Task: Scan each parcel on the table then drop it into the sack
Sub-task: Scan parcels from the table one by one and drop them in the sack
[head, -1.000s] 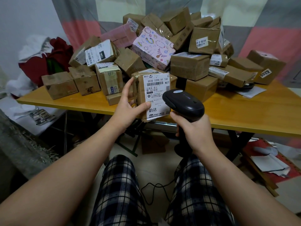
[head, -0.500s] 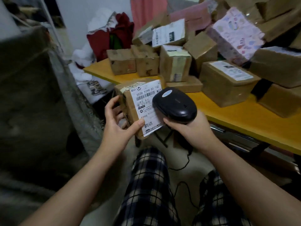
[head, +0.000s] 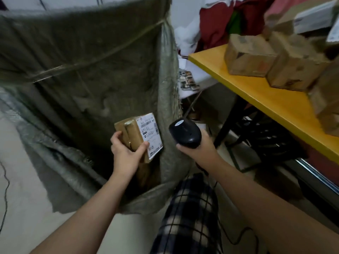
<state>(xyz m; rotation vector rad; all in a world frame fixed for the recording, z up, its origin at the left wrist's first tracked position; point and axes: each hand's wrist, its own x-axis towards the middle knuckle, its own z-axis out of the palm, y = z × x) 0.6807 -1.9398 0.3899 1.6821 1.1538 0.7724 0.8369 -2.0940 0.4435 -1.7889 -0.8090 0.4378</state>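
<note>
Parcel [head: 136,136] moved over sack [head: 82,74] mouth (left hand [head: 126,153] gripping).

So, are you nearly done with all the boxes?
Not nearly. A brown box already lies inside the sack. The left hand holds a labelled parcel over its mouth, not yet dropped; the right hand grips the scanner. Several parcels wait on the yellow table.

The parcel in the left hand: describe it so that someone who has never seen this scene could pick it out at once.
Find the big grey-green woven sack at left. Over its open mouth the left hand grips a brown cardboard parcel. Unlike the parcels lying on the yellow table, it is held up, its white shipping label facing the camera.
</note>
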